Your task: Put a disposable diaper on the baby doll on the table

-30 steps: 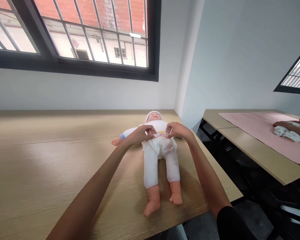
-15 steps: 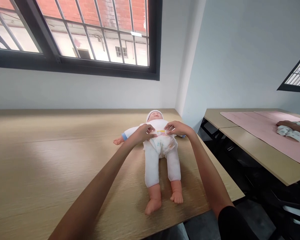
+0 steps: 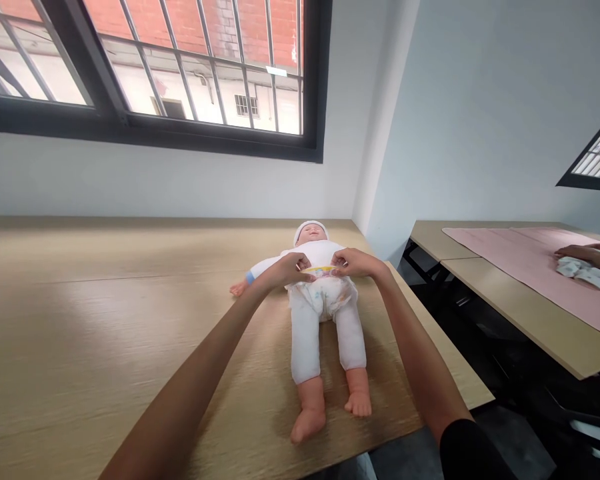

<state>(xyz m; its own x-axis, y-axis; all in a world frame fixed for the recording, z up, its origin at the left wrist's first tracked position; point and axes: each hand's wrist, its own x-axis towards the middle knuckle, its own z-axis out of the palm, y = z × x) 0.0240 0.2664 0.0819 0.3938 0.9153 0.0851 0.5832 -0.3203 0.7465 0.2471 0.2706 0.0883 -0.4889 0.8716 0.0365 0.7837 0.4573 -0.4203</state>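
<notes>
Head view: compared with half a second ago, a longer strip of the yellow waistband (image 3: 321, 269) shows between the hands. At left, the left hand (image 3: 289, 268) curls its thumb and fingers at the waist of the diaper (image 3: 325, 297); whether they pinch it, I cannot tell. The doll (image 3: 321, 250) lies face-up near the counter's (image 3: 130, 333) right edge, dressed in white, blue-cuffed, bare-footed, the diaper faintly printed. Its long axis runs from far to near edge, head farthest. Rightmost, the right hand (image 3: 355, 262) curls likewise, its grip equally unclear.
</notes>
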